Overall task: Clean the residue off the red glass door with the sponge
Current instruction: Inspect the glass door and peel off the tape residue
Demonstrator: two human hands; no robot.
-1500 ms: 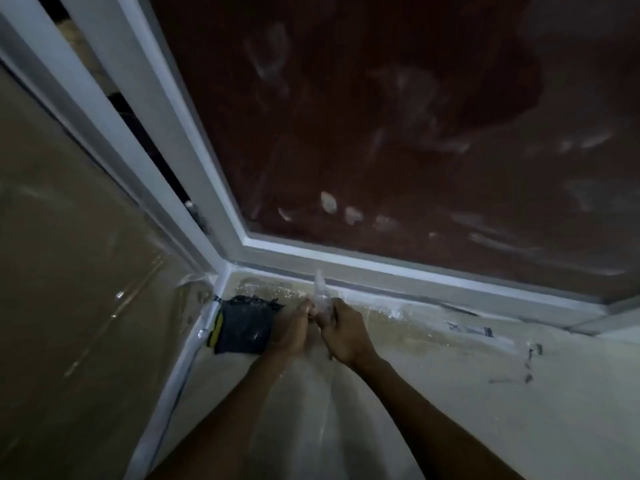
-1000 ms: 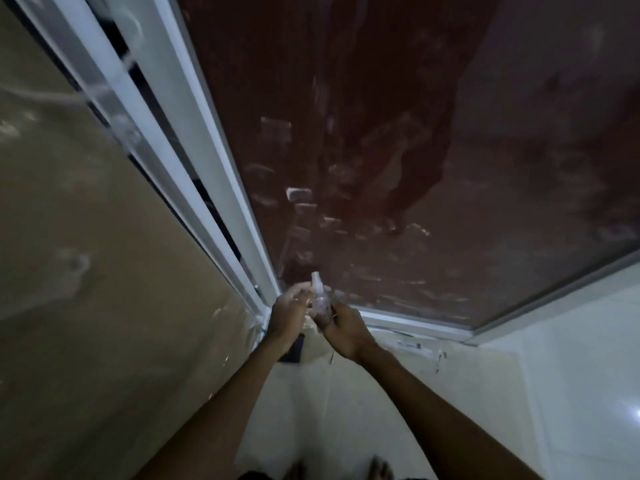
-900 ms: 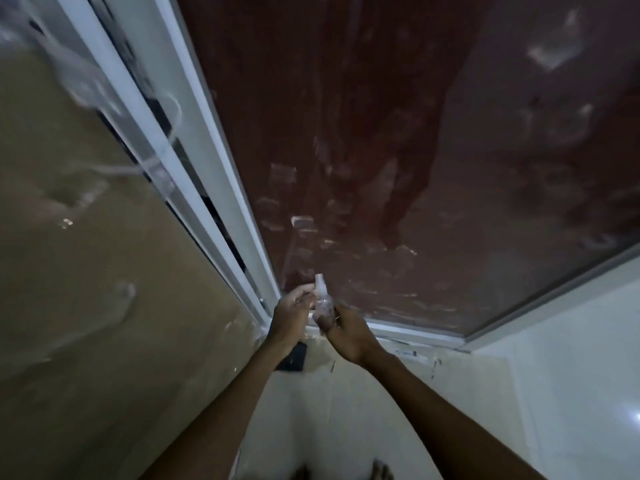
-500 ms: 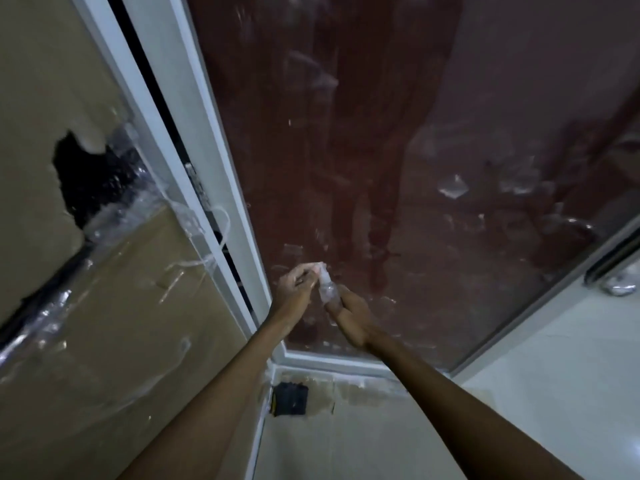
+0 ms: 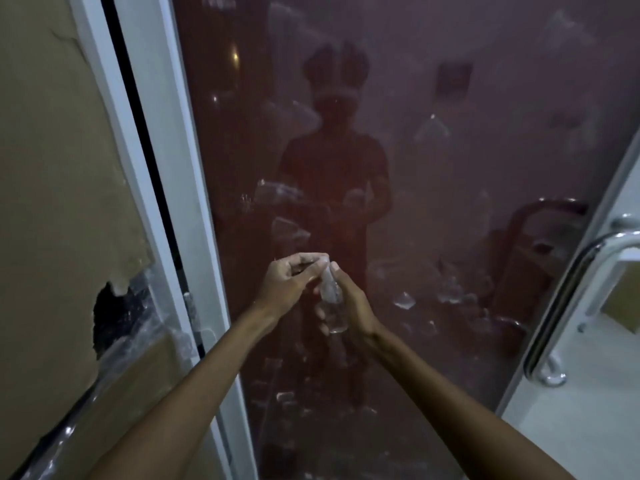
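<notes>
Two hands: right hand [image 5: 349, 303] grips clear plastic bottle [image 5: 331, 299]; left hand [image 5: 291, 282] pinches its cap; smeared red glass door [image 5: 450, 168].

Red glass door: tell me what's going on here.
A person stands facing the red glass door, holding a small clear bottle in the right hand. The left hand pinches at the bottle's top, likely its cap or nozzle. White residue patches still dot the glass. No sponge is in view, so wiping hasn't begun. A steel handle is at the right.
</notes>
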